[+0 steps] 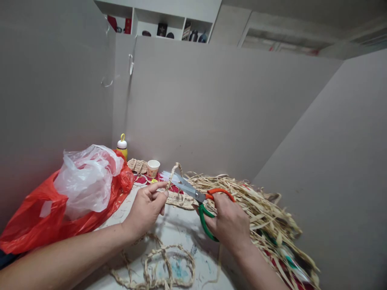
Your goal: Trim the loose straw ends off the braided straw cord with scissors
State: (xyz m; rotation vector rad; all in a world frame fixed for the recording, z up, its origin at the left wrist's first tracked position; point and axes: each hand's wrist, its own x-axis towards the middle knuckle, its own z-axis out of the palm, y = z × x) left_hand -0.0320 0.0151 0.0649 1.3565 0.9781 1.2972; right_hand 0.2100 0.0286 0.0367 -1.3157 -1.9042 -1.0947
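Straw-coloured braid (172,176), pinched in the left grip (146,207), rises above it; right grip (232,219) clasps scissors (198,196).

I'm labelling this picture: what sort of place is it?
Probably a handicraft booth, judging by the grey partition, the heap of dried plant strips and the scissors.

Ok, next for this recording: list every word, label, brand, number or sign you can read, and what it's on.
No text can be read in this picture.
Black box on the shelf: pale marks, too small and blurred to read.
Red box on the shelf: faint marks, too blurred to read.
Cup: small coloured print, too small to tell whether it includes lettering.
Scissors: no lettering can be made out.
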